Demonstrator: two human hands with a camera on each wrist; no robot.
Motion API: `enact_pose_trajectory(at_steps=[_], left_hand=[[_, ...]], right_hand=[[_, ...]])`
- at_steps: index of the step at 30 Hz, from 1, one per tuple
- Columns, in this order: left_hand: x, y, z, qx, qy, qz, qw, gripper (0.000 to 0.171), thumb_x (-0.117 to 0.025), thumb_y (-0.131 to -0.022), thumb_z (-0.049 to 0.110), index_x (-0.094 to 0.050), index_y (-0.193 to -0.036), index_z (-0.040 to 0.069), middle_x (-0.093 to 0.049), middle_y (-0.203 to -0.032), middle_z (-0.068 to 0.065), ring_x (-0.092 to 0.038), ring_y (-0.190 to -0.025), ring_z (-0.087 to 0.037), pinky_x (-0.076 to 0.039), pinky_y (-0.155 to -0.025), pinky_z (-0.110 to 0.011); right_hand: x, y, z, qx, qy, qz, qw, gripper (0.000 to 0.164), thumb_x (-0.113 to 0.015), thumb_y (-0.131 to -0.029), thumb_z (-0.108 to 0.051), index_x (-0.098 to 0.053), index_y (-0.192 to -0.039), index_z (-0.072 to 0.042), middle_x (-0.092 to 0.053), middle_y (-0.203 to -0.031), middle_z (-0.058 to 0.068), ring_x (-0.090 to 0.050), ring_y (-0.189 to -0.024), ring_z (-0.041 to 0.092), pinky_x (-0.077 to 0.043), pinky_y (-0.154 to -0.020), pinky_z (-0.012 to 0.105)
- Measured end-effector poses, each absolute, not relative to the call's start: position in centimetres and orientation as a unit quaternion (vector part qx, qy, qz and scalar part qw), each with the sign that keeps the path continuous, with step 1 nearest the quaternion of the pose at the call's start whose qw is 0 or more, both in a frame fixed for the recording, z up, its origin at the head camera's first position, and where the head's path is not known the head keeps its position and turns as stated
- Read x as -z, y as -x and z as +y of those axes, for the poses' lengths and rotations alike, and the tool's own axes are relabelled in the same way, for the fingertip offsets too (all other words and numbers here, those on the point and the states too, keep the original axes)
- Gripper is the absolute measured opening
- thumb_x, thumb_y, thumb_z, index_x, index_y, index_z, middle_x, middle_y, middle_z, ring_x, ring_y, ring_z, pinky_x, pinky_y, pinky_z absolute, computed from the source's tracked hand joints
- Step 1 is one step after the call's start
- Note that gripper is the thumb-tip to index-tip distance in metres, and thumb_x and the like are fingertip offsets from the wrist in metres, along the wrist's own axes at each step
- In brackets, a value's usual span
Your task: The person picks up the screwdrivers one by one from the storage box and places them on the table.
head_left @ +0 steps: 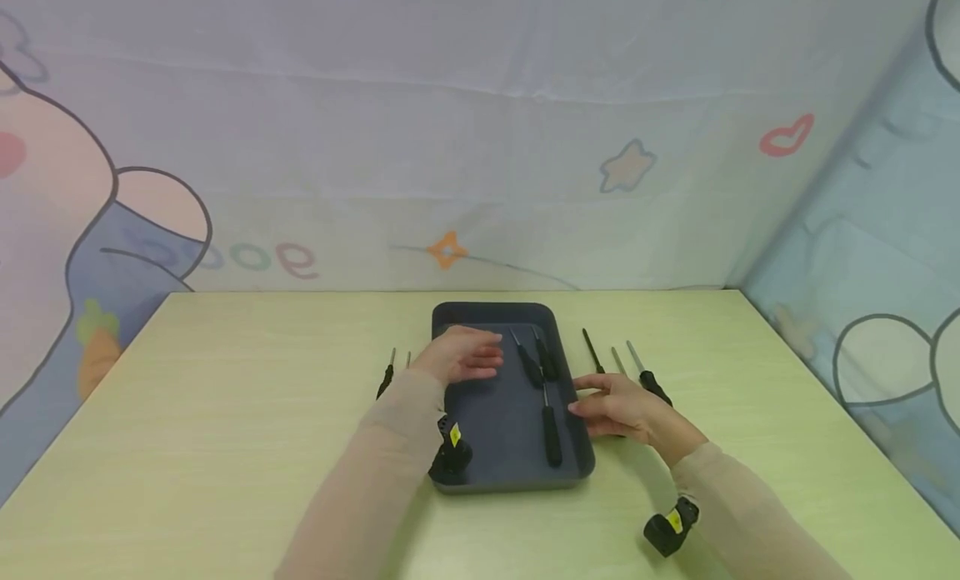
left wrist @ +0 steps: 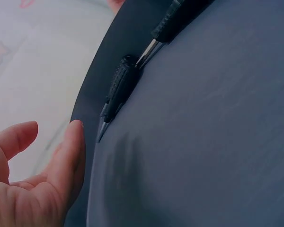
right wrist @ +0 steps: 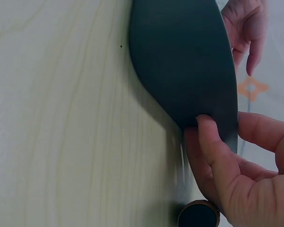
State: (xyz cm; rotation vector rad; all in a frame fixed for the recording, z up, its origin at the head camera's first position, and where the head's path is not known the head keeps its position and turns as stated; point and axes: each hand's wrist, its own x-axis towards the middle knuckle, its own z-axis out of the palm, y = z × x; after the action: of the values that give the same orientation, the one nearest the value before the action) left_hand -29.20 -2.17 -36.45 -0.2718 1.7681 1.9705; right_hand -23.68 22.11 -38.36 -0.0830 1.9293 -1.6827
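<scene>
A dark grey tray (head_left: 487,447) holds three black-handled screwdrivers: two side by side (head_left: 527,365) (head_left: 546,359) and one nearer the front (head_left: 551,434). My left hand (head_left: 463,355) hovers over the tray's left part, fingers loosely extended with nothing between them. In the left wrist view, the left hand (left wrist: 42,184) shows thumb and fingers apart. At the tray's right side, my right hand (head_left: 622,407) grips the rim. The right wrist view has its fingers (right wrist: 217,156) against the outer wall and the thumb at the rim's edge.
Right of the tray lie several more screwdrivers (head_left: 655,386), partly covered by the right hand. Two others (head_left: 386,380) lie to the left, partly behind the left sleeve (head_left: 367,472). A patterned cloth (head_left: 480,147) hangs behind the pale wooden table (head_left: 225,413).
</scene>
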Motion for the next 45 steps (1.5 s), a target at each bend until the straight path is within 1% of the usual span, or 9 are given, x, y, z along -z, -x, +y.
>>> enact_pose_trajectory(at_steps=[7,11,15,19,23,27,31,37,45], left_hand=[[37.3,29.0,-1.1,-0.723,0.119,0.639,0.232,0.047,-0.057,-0.092,0.005,-0.040,-0.134,-0.007,-0.053,-0.121,-0.028,-0.055,-0.112,-0.034,-0.051,-0.083,-0.032],[37.5,28.8,-0.4,-0.720,0.122,0.644,0.229,0.047,-0.057,-0.092,0.006,-0.040,-0.134,-0.008,-0.054,-0.119,-0.028,-0.057,-0.109,-0.033,-0.053,-0.077,-0.028],[38.3,29.1,0.4,-0.708,0.121,0.659,0.222,0.044,-0.058,-0.091,0.006,-0.044,-0.130,-0.009,-0.057,-0.114,-0.027,-0.060,-0.103,-0.032,-0.053,-0.079,-0.031],[42.4,32.0,1.4,-0.703,0.106,0.674,0.201,0.041,-0.068,-0.084,0.007,-0.053,-0.119,-0.010,-0.062,-0.098,-0.025,-0.066,-0.084,-0.030,-0.055,-0.070,-0.033],[48.6,36.5,2.7,-0.703,0.087,0.683,0.178,0.043,-0.076,-0.075,0.008,-0.057,-0.108,-0.012,-0.061,-0.085,-0.024,-0.065,-0.062,-0.027,-0.054,-0.053,-0.033],[50.9,38.2,3.9,-0.695,0.092,0.692,0.171,0.054,-0.075,-0.077,0.009,-0.050,-0.120,-0.012,-0.060,-0.088,-0.025,-0.064,-0.060,-0.027,-0.054,-0.052,-0.035],[47.1,35.5,3.8,-0.683,0.100,0.703,0.170,0.059,-0.073,-0.078,0.006,-0.044,-0.127,-0.011,-0.061,-0.083,-0.022,-0.062,-0.053,-0.022,-0.054,-0.051,-0.034],[40.0,30.4,3.4,-0.622,0.107,0.763,0.139,0.035,-0.070,-0.080,0.004,-0.056,-0.108,-0.010,-0.058,-0.069,-0.015,-0.049,-0.040,-0.014,-0.051,-0.045,-0.029],[39.0,29.6,3.9,-0.537,0.091,0.833,0.098,0.028,-0.071,-0.080,0.010,-0.061,-0.098,-0.008,-0.064,-0.072,-0.017,-0.056,-0.043,-0.014,-0.052,-0.048,-0.025]], right_hand=[[38.3,23.5,22.1,0.631,0.033,0.721,0.285,0.063,-0.055,-0.089,0.003,-0.018,-0.138,0.016,-0.062,-0.107,0.020,-0.064,-0.091,0.023,-0.053,-0.077,0.036],[38.4,23.5,22.1,0.632,0.034,0.719,0.287,0.063,-0.055,-0.089,0.002,-0.019,-0.139,0.016,-0.062,-0.107,0.020,-0.064,-0.091,0.023,-0.053,-0.076,0.036],[38.4,23.6,22.2,0.632,0.033,0.718,0.288,0.063,-0.055,-0.089,0.002,-0.019,-0.139,0.016,-0.062,-0.106,0.019,-0.064,-0.090,0.022,-0.054,-0.076,0.036],[38.5,23.6,22.2,0.634,0.032,0.718,0.285,0.063,-0.055,-0.089,0.002,-0.019,-0.139,0.016,-0.063,-0.105,0.018,-0.064,-0.090,0.023,-0.054,-0.076,0.036],[38.6,23.6,22.1,0.637,0.032,0.716,0.284,0.063,-0.056,-0.089,0.002,-0.019,-0.138,0.016,-0.063,-0.104,0.018,-0.064,-0.090,0.023,-0.053,-0.077,0.037],[38.7,23.5,22.0,0.639,0.032,0.713,0.286,0.062,-0.057,-0.089,0.001,-0.021,-0.138,0.016,-0.063,-0.105,0.018,-0.064,-0.090,0.024,-0.053,-0.077,0.037],[38.7,23.5,21.9,0.639,0.029,0.713,0.286,0.061,-0.056,-0.089,0.001,-0.022,-0.138,0.015,-0.063,-0.106,0.019,-0.064,-0.090,0.024,-0.053,-0.077,0.037],[38.6,23.4,21.8,0.639,0.029,0.715,0.283,0.060,-0.056,-0.089,0.002,-0.023,-0.138,0.015,-0.061,-0.109,0.022,-0.064,-0.091,0.024,-0.053,-0.078,0.038],[38.7,23.5,21.9,0.640,0.027,0.715,0.279,0.059,-0.056,-0.089,0.003,-0.023,-0.137,0.016,-0.062,-0.107,0.021,-0.064,-0.091,0.024,-0.053,-0.078,0.039]])
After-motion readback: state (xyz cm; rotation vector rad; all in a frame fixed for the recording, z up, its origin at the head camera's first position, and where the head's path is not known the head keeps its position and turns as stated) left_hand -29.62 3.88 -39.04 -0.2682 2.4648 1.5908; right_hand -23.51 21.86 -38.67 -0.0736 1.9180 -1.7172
